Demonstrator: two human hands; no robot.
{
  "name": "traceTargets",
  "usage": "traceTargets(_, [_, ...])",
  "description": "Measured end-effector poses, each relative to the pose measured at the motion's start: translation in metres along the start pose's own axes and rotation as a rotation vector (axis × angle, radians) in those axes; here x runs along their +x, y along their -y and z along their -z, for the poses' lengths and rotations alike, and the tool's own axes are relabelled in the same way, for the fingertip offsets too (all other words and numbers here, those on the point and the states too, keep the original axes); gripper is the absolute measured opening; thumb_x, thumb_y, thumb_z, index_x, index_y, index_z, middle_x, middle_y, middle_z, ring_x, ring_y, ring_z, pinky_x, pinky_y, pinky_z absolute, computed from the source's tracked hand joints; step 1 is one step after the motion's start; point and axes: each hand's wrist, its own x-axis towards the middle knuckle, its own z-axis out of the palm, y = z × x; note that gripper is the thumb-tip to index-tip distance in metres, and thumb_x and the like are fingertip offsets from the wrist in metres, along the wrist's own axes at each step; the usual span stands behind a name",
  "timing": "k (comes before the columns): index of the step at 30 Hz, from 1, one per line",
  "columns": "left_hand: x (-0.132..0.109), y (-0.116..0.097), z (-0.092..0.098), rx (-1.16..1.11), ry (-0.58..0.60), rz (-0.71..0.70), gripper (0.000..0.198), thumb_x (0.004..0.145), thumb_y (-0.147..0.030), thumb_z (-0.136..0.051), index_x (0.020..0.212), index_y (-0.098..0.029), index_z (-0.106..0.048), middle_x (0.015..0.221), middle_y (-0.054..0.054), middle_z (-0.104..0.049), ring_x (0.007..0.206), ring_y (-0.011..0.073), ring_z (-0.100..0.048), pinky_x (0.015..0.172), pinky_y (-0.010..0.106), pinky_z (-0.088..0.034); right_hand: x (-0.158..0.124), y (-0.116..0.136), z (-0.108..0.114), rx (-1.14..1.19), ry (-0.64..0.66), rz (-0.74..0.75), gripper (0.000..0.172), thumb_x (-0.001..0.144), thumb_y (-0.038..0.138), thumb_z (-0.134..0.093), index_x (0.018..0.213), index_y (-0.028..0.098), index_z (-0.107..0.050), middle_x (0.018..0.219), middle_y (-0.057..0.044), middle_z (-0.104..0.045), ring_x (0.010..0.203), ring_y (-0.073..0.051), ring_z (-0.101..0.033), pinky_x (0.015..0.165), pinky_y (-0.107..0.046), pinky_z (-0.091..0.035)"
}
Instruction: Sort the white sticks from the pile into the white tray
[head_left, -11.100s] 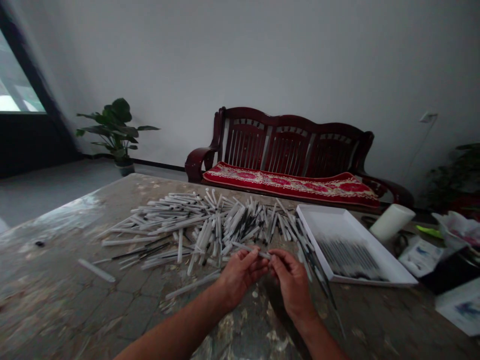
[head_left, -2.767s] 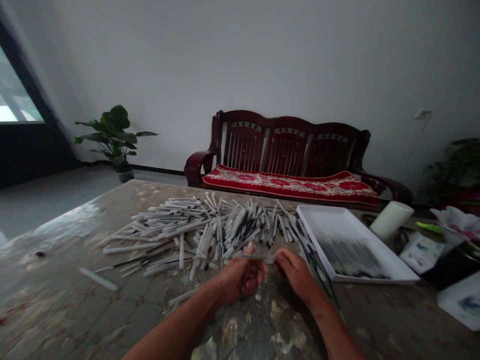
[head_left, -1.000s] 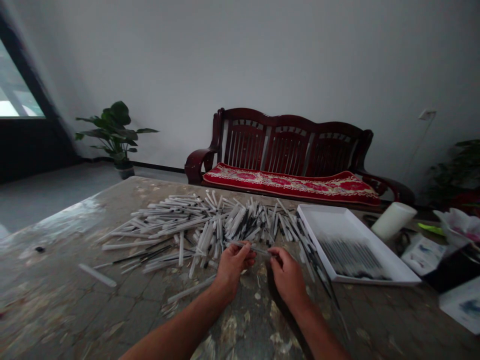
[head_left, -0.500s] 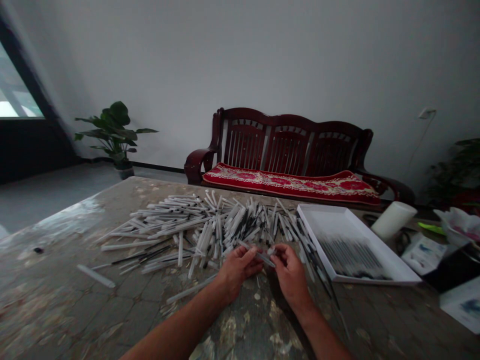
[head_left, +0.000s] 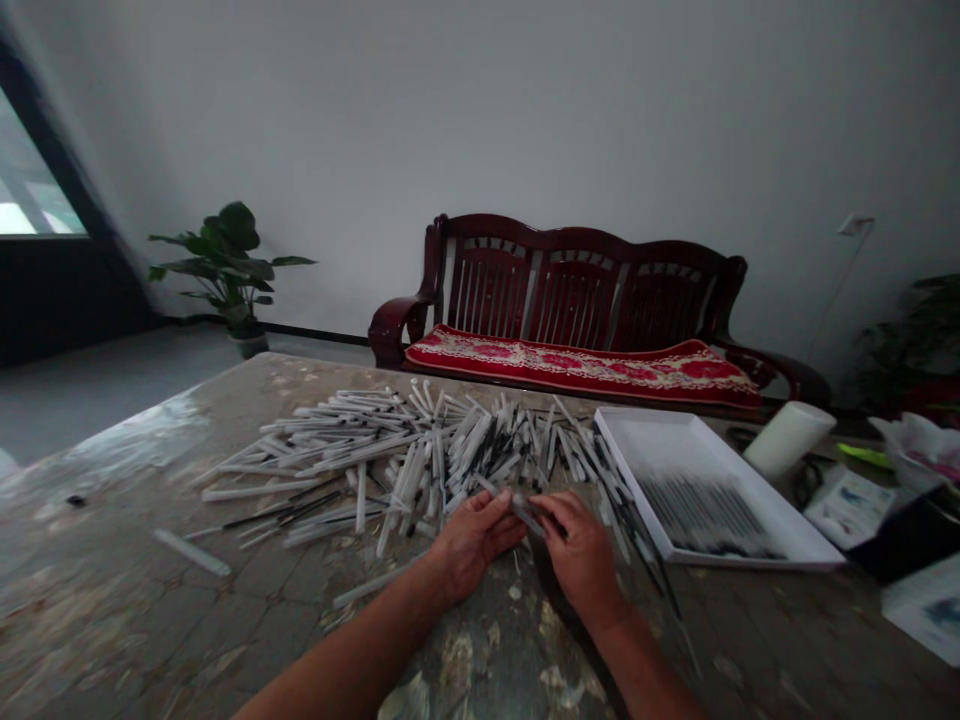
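Note:
My left hand (head_left: 476, 542) is closed in a pinch on a slim translucent pen (head_left: 529, 516), low over the table. Thumb and fingertips of my right hand (head_left: 583, 548) meet at the pen's other end, so both hands grip it. My fingers partly cover the pen, and its tip cannot be made out. Just beyond my hands spreads a loose pile of pens (head_left: 405, 440), pale translucent ones mixed with dark ones. To the right of my right hand, a shallow white box (head_left: 694, 430) holds a row of pens (head_left: 705, 515) lying side by side.
One pale pen (head_left: 192, 552) and a small black piece (head_left: 76, 500) lie apart on the left of the table (head_left: 247, 640). A white roll (head_left: 789, 440) and small boxes (head_left: 851, 505) stand right of the white box. Behind is a wooden bench (head_left: 577, 290).
My right hand has turned and come slightly left, its fingertips now closing against the pen near my left fingers. The left hand has hardly moved. Pile and box look the same.

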Motion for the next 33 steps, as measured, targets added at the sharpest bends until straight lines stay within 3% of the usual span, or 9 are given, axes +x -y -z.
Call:
traceTargets(5, [0.001,-0.006,-0.001,0.027,-0.093,-0.092,0.004,0.085,-0.013,-0.066,0.081,-0.012,-0.066,0.079,0.006,-0.072,0.069,0.0128,-0.070,0.067,0.024,-0.060,0.002,-0.010,0.003,-0.115,-0.043,-0.061,0.028,0.084,0.015,-0.051,0.104,0.021,-0.069,0.096,-0.006,-0.069,0.092,-0.020,-0.065,0.083,-0.032,-0.051])
traceTargets(10, [0.001,-0.005,-0.002,0.050,-0.154,-0.193,0.003,0.082,-0.014,-0.069,0.084,-0.013,-0.067,0.090,0.005,-0.071,0.064,0.0107,-0.068,0.053,0.021,-0.057,0.001,-0.007,0.004,-0.135,-0.050,-0.066,0.024,0.082,0.015,-0.053,0.099,0.020,-0.069,0.094,-0.006,-0.068,0.091,-0.020,-0.065,0.082,-0.032,-0.051])
traceTargets(14, [0.002,-0.002,-0.003,0.039,-0.162,-0.220,0.005,0.080,-0.015,-0.071,0.079,-0.012,-0.067,0.078,0.003,-0.070,0.061,0.0107,-0.068,0.055,0.020,-0.057,-0.002,0.002,0.003,-0.124,-0.050,-0.012,0.022,0.083,0.014,-0.054,0.098,0.020,-0.068,0.093,-0.005,-0.067,0.089,-0.019,-0.065,0.081,-0.030,-0.051])
traceTargets(22, [0.005,0.000,0.000,-0.023,-0.198,-0.267,0.015,0.070,-0.019,-0.081,0.077,-0.013,-0.068,0.073,0.002,-0.070,0.060,0.0106,-0.067,0.058,0.022,-0.058,-0.003,0.002,0.002,-0.145,-0.065,0.039,0.023,0.083,0.011,-0.054,0.098,0.021,-0.068,0.091,-0.004,-0.066,0.086,-0.018,-0.065,0.080,-0.029,-0.052])
traceTargets(33, [0.005,0.005,0.002,0.073,-0.166,-0.309,0.037,0.052,-0.031,-0.090,0.077,-0.013,-0.072,0.072,0.003,-0.072,0.062,0.0131,-0.068,0.058,0.022,-0.057,-0.003,0.001,0.003,-0.195,-0.083,0.198,0.024,0.088,0.011,-0.052,0.103,0.021,-0.068,0.090,-0.004,-0.065,0.085,-0.016,-0.065,0.079,-0.028,-0.054])
